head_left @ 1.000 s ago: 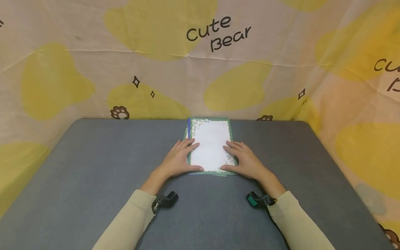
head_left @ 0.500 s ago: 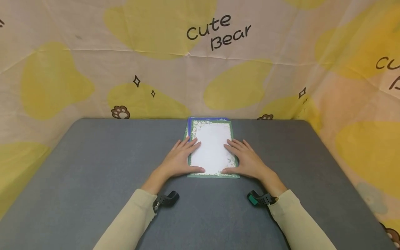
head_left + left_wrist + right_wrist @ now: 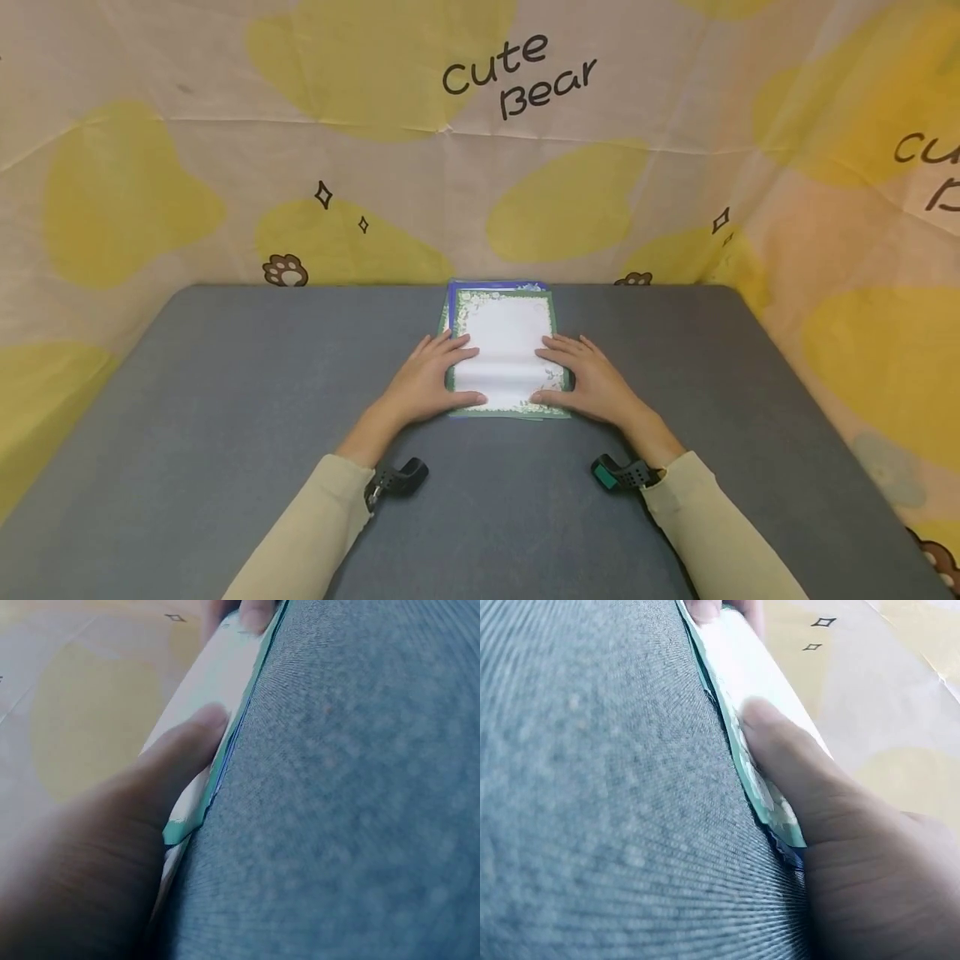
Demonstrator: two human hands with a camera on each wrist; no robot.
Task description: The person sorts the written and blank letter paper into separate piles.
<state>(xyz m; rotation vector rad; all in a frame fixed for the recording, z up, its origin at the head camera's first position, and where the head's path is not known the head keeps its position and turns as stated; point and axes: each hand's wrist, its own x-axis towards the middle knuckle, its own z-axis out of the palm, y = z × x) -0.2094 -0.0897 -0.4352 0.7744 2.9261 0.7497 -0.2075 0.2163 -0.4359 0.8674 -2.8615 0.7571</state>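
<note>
A sheet of paper (image 3: 504, 333), white with a green leafy border, lies on top of a small stack of sheets at the far middle of the table. A soft bend crosses the top sheet between the hands. Beneath it, a blue-bordered sheet (image 3: 497, 286) shows along the far and left edges. My left hand (image 3: 423, 382) rests at the stack's left side, fingers extended, thumb on the paper near the front edge. Mirroring it on the right is my right hand (image 3: 588, 379). Both wrist views show a thumb lying over the front border, with uneven sheet edges underneath.
The grey table (image 3: 225, 400) reaches its far edge just behind the stack. A yellow and pink printed curtain (image 3: 405, 183) hangs around the back and sides. A black wrist strap (image 3: 397, 479) sits on the left wrist and another strap (image 3: 626, 475) on the right.
The top sheet slid toward me, then its front edge moved back toward the stack and its middle bent. The blue far border came into view. Both hands shifted only slightly.
</note>
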